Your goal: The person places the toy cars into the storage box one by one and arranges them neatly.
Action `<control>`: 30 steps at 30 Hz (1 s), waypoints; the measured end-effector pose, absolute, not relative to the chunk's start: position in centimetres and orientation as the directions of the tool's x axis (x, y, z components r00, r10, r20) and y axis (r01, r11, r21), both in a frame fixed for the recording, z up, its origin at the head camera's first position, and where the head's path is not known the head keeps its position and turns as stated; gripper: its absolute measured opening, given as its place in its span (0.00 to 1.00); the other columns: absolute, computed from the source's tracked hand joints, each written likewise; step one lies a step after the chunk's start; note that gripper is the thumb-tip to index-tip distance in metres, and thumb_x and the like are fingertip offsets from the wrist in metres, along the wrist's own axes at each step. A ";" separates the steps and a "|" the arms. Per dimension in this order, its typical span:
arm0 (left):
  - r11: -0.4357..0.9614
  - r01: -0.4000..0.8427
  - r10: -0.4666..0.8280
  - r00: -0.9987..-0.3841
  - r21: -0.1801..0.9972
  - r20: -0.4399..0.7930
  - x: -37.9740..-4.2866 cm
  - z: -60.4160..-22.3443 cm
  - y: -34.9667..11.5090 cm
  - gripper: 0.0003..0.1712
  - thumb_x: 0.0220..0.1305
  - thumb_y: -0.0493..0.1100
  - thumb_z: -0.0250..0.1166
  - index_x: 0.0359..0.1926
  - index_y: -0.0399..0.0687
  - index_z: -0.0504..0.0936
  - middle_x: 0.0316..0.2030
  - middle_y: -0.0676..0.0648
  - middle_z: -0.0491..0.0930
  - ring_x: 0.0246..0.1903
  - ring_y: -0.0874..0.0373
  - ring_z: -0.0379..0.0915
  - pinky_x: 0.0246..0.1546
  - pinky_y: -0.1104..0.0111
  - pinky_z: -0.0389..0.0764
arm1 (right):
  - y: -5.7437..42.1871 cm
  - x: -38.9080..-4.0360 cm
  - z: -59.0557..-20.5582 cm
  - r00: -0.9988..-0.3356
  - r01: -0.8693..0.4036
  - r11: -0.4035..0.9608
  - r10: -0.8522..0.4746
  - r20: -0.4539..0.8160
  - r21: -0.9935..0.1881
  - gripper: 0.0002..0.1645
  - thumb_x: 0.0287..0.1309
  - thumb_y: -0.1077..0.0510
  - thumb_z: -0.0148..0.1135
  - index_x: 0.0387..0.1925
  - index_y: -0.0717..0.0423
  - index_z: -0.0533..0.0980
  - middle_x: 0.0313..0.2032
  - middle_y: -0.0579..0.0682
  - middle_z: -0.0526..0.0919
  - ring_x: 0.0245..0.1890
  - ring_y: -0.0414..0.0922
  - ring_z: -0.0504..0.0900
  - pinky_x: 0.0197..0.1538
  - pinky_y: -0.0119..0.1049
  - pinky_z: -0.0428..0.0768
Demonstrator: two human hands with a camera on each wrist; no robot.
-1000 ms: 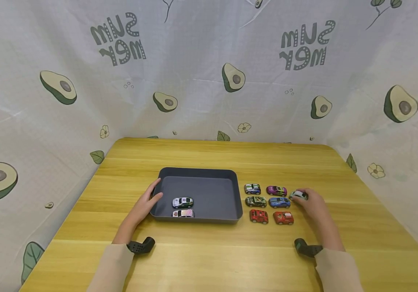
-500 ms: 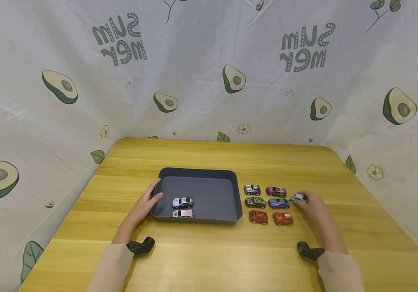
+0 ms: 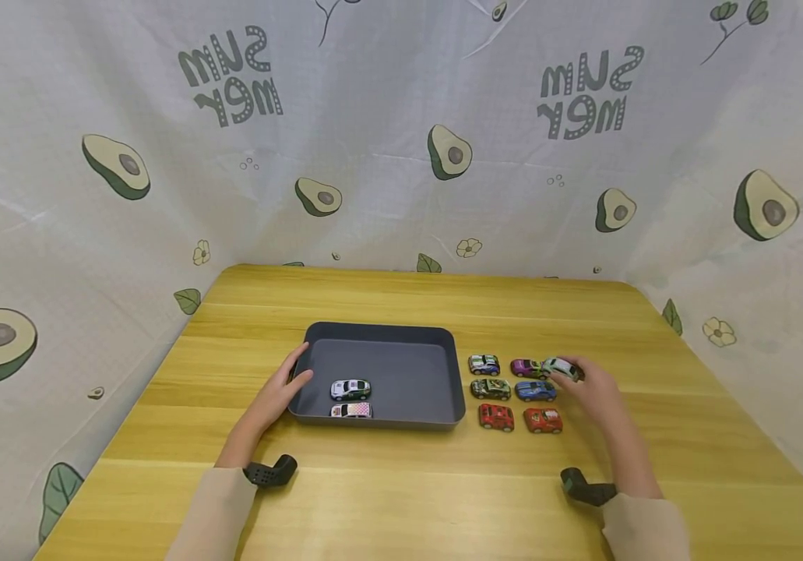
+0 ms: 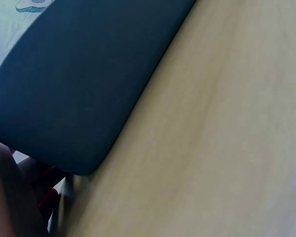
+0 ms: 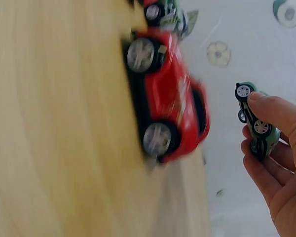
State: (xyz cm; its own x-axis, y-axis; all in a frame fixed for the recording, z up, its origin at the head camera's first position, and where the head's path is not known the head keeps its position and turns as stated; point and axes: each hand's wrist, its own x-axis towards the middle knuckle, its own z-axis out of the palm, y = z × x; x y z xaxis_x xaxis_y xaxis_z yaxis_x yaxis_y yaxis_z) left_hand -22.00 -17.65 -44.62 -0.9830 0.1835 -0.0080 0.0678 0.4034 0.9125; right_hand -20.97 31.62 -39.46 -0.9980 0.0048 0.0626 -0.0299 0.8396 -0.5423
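My right hand pinches a pale green toy car between thumb and fingers. The right wrist view shows this car lifted, its underside and wheels turned to the camera. In the head view it overlaps the end of a purple toy car, above a blue toy car. My left hand rests against the left side of a dark grey tray, its thumb and fingers extended at the rim. In the tray lie a white-and-green toy car and a pink-and-white toy car.
Right of the tray stand a white-and-blue toy car, a camouflage toy car and two red ones, a left red toy car and a right red toy car. A printed curtain hangs behind the wooden table.
My right hand has lifted the pale green toy car from the table and moved it left, toward the purple one. The left hand and the tray have stayed in place.
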 end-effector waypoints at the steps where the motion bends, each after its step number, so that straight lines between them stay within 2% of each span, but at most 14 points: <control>1: 0.412 0.076 0.185 -0.983 0.908 -0.002 -22.2 -45.0 -17.7 0.34 0.68 0.50 0.49 0.70 0.54 0.47 0.71 0.40 0.42 0.70 0.41 0.34 0.66 0.44 0.42 | 31.3 -21.0 -39.3 -0.997 -0.043 0.841 -0.001 0.077 -0.539 0.34 0.61 0.47 0.53 0.58 0.69 0.64 0.50 0.72 0.71 0.45 0.61 0.73 0.41 0.48 0.76; 5: 0.408 0.095 0.182 -0.983 0.908 0.021 -22.5 -45.5 -17.8 0.34 0.67 0.52 0.49 0.70 0.56 0.47 0.71 0.41 0.43 0.70 0.42 0.35 0.66 0.43 0.43 | 29.7 -20.9 -38.6 -0.994 -0.072 0.834 -0.018 0.104 -0.548 0.32 0.61 0.49 0.54 0.58 0.69 0.65 0.50 0.71 0.71 0.44 0.60 0.74 0.39 0.45 0.76; 10: 0.412 0.099 0.180 -0.983 0.906 0.026 -22.5 -45.3 -17.8 0.35 0.67 0.52 0.49 0.70 0.56 0.48 0.71 0.41 0.43 0.70 0.41 0.36 0.66 0.43 0.43 | 27.8 -20.9 -38.2 -0.993 -0.087 0.823 -0.028 0.113 -0.561 0.31 0.60 0.50 0.55 0.57 0.67 0.65 0.51 0.70 0.70 0.47 0.61 0.73 0.41 0.49 0.76; 14: 0.428 0.093 0.179 -0.984 0.899 0.017 -22.4 -45.3 -17.8 0.34 0.67 0.52 0.49 0.70 0.56 0.48 0.71 0.40 0.43 0.70 0.41 0.36 0.66 0.43 0.43 | 26.4 -20.9 -38.1 -0.991 -0.109 0.811 -0.043 0.128 -0.575 0.29 0.58 0.53 0.58 0.57 0.65 0.67 0.50 0.69 0.71 0.45 0.61 0.74 0.40 0.49 0.78; 18: 0.419 0.085 0.182 -0.983 0.904 0.008 -22.3 -45.4 -17.8 0.34 0.67 0.52 0.49 0.70 0.56 0.48 0.71 0.40 0.43 0.70 0.41 0.35 0.66 0.43 0.42 | 25.2 -21.1 -38.1 -0.986 -0.144 0.801 -0.064 0.155 -0.581 0.28 0.58 0.53 0.58 0.57 0.65 0.67 0.50 0.68 0.72 0.46 0.60 0.74 0.43 0.50 0.77; 24: 0.431 0.082 0.175 -0.985 0.899 0.005 -22.3 -45.4 -17.8 0.34 0.67 0.53 0.49 0.70 0.57 0.48 0.71 0.40 0.43 0.70 0.41 0.36 0.66 0.43 0.43 | 23.2 -21.5 -37.8 -0.977 -0.187 0.783 -0.088 0.193 -0.593 0.26 0.57 0.55 0.59 0.55 0.64 0.69 0.47 0.65 0.75 0.41 0.54 0.76 0.36 0.41 0.78; 27: 0.427 0.087 0.172 -0.985 0.900 0.013 -22.4 -45.4 -17.9 0.34 0.67 0.52 0.49 0.70 0.56 0.48 0.71 0.40 0.43 0.70 0.41 0.36 0.66 0.43 0.44 | 22.1 -21.7 -37.6 -0.975 -0.202 0.777 -0.101 0.200 -0.597 0.25 0.56 0.56 0.59 0.55 0.62 0.69 0.48 0.63 0.75 0.42 0.53 0.76 0.37 0.40 0.76; 30: 0.424 0.092 0.175 -0.984 0.901 0.018 -22.4 -45.4 -17.9 0.35 0.67 0.52 0.49 0.70 0.56 0.48 0.71 0.40 0.43 0.70 0.41 0.36 0.66 0.43 0.44 | 21.2 -21.8 -37.5 -0.969 -0.229 0.756 -0.121 0.214 -0.613 0.25 0.56 0.57 0.59 0.54 0.63 0.70 0.48 0.62 0.75 0.46 0.54 0.74 0.42 0.45 0.75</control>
State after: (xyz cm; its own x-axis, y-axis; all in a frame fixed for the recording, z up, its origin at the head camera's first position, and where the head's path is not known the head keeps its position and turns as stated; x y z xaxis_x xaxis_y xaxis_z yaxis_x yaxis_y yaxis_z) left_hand -22.40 -17.92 -45.41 -0.9844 0.1752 0.0181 0.0920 0.4236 0.9012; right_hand -21.78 21.22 -37.46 -0.9694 -0.1205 0.2137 -0.2291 0.7562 -0.6129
